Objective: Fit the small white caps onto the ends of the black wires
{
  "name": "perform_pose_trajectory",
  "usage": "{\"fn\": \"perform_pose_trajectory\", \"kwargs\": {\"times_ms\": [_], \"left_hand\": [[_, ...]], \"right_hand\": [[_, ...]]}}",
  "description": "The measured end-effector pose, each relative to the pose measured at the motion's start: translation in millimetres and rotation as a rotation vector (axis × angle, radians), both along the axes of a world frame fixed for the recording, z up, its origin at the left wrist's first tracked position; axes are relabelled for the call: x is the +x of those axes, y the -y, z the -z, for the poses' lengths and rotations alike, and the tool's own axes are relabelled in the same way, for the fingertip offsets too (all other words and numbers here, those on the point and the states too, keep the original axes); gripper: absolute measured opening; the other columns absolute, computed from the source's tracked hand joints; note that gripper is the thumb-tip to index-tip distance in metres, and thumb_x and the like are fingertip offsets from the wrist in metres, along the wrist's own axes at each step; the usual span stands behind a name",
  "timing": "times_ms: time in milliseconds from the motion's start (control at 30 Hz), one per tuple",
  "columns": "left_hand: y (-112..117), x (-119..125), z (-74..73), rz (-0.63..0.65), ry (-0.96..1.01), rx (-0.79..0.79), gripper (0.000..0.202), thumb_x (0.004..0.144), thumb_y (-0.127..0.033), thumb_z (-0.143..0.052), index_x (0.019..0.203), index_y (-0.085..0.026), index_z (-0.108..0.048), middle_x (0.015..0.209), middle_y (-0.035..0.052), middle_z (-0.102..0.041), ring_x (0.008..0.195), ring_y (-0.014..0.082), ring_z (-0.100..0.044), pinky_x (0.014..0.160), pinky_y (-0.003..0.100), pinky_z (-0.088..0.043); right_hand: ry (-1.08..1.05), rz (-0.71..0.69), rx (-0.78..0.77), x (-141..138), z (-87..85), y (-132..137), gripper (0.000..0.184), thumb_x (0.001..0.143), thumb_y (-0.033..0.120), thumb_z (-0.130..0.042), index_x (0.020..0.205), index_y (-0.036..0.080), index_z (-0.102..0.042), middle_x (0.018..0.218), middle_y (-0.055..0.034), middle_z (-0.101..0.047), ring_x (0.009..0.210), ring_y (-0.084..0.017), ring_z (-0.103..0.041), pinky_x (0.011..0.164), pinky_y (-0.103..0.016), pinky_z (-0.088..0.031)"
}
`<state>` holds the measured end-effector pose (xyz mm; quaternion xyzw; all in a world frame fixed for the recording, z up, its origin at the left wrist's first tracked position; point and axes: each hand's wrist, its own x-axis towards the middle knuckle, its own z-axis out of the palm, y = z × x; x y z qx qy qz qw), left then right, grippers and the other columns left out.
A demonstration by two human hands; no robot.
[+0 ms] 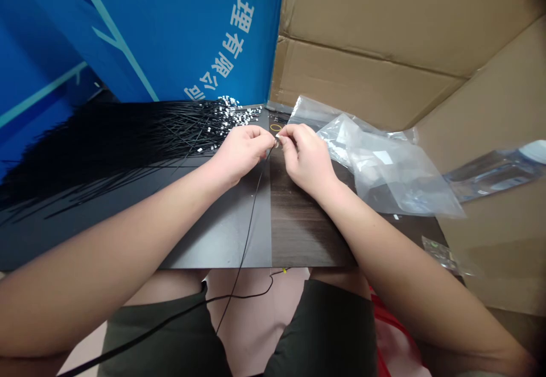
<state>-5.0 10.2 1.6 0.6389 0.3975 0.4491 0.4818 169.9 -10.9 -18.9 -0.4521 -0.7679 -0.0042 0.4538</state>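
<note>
My left hand (246, 152) is closed in a pinch on the end of a thin black wire (252, 209). The wire hangs from the fingertips over the table's front edge. Close beside it, my right hand (309, 158) pinches a small white piece (277, 136) at the wire's tip; fingers hide most of it, and I cannot tell whether it is joined to the wire. Left of my hands lies a large bundle of black wires (106, 144), many with small white pieces (239, 116) at their ends.
Clear plastic bags (384, 166) lie right of my right hand, with a plastic bottle (499, 169) beyond. Cardboard (367, 75) and a blue printed panel (170, 30) wall in the table's back (307, 223). A thicker black cable (170, 317) crosses above my lap.
</note>
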Motion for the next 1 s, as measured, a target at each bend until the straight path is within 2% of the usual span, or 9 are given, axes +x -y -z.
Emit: {"fn": "perform_pose_trajectory", "kwargs": {"times_ms": [667, 867, 1000], "left_hand": [[2.0, 1.1, -1.0, 0.006, 0.006, -0.016, 0.012, 0.077, -0.025, -0.066, 0.067, -0.019, -0.063, 0.057, -0.0020, -0.054, 0.056, 0.0120, -0.046, 0.060, 0.030, -0.035], [2.8, 0.8, -2.0, 0.008, -0.021, -0.003, 0.021, 0.080, -0.028, -0.068, 0.062, -0.019, -0.060, 0.057, -0.0019, -0.053, 0.057, 0.0118, -0.046, 0.062, 0.030, -0.036], [3.1, 0.8, -2.4, 0.002, -0.016, -0.004, 0.019, 0.079, -0.027, -0.069, 0.065, -0.019, -0.061, 0.058, -0.0023, -0.054, 0.058, 0.0116, -0.046, 0.062, 0.030, -0.035]], "right_hand": [[-0.015, 0.017, 0.004, -0.6, -1.3, 1.5, 0.013, 0.102, 0.021, -0.048, 0.096, 0.024, -0.059, 0.097, -0.0087, -0.072, 0.093, -0.024, -0.066, 0.085, -0.039, -0.052], [-0.015, 0.026, 0.002, -0.8, -0.3, 1.0, 0.012, 0.103, 0.021, -0.048, 0.097, 0.024, -0.059, 0.096, -0.0083, -0.071, 0.092, -0.024, -0.065, 0.085, -0.038, -0.051], [-0.023, 0.020, 0.012, -1.1, -0.1, 0.7, 0.012, 0.102, 0.021, -0.049, 0.096, 0.023, -0.059, 0.096, -0.0083, -0.071, 0.091, -0.023, -0.065, 0.084, -0.038, -0.050]]}}
